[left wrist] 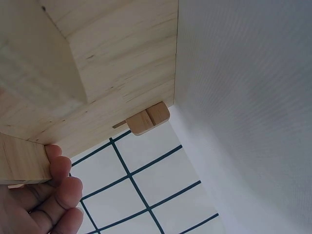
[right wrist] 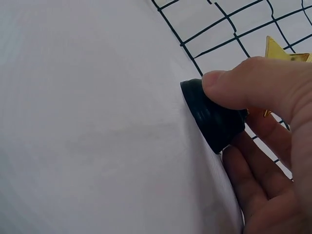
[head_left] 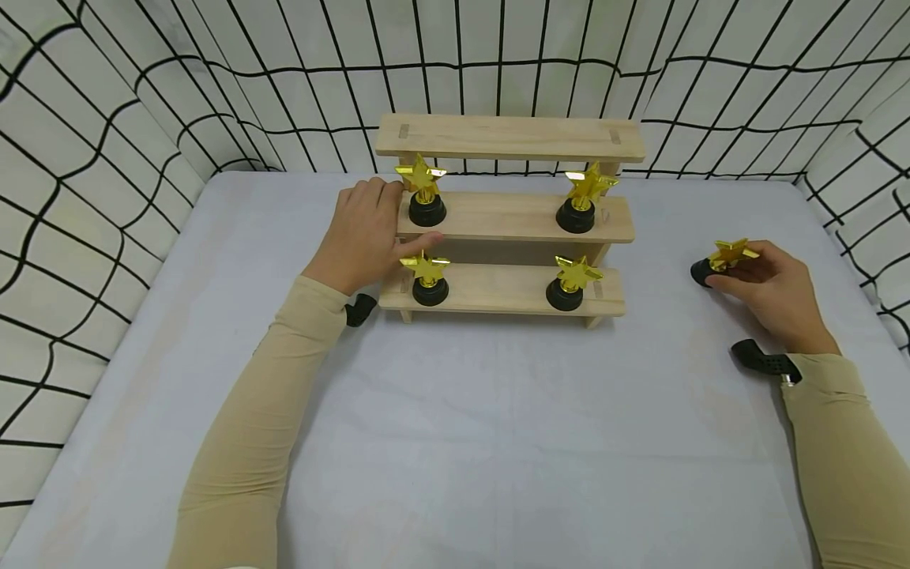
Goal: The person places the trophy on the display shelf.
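Observation:
A three-tier wooden shelf (head_left: 501, 215) stands toward the back of the table. My left hand (head_left: 366, 233) holds its left end, thumb over the middle board; in the left wrist view the fingers (left wrist: 68, 192) curl round a board's edge. Off to the right, my right hand (head_left: 778, 292) grips a gold star trophy (head_left: 731, 253). Its black base (right wrist: 214, 117) is between thumb and fingers in the right wrist view, close over the white cloth. Matching trophies stand on the middle tier, left (head_left: 426, 207) and right (head_left: 577, 213), and on the bottom tier, left (head_left: 430, 291) and right (head_left: 565, 295).
The table is covered by a white cloth (head_left: 498, 442). Black wire grid panels (head_left: 498, 67) rise behind it and along both sides, the right one near my right hand. The shelf's top board (head_left: 508, 136) carries no trophy.

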Demonstrator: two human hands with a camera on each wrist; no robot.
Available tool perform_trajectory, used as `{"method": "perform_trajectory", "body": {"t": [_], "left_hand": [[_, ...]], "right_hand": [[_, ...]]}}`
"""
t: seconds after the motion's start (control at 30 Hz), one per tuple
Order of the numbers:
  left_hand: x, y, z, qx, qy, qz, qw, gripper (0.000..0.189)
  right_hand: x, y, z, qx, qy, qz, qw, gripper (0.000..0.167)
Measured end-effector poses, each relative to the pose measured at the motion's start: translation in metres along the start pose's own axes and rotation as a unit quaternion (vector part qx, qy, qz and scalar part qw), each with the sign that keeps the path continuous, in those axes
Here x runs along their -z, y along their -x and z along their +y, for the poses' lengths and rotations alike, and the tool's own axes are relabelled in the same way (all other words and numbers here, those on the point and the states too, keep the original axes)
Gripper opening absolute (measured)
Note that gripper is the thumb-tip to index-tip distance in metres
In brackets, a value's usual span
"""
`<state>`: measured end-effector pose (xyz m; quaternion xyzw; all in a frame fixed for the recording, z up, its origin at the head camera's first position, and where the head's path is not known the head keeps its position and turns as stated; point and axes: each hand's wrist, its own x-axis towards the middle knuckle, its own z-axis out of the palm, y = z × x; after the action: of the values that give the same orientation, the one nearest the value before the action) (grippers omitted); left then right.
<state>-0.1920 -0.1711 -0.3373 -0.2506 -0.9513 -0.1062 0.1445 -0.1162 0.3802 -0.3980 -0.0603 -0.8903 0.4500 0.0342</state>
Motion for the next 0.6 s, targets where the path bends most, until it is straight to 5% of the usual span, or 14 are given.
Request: {"method": "perform_trajectory", "body": {"t": [0.6], "left_hand": [[-0.0006, 0.0000, 0.0001, 0.011, -0.001, -0.009, 0.9999, 0.086]], "right_hand": [[-0.0019, -0.0009, 0.0020, 0.016, 0.034, 0.003, 0.9993, 0.045]]}}
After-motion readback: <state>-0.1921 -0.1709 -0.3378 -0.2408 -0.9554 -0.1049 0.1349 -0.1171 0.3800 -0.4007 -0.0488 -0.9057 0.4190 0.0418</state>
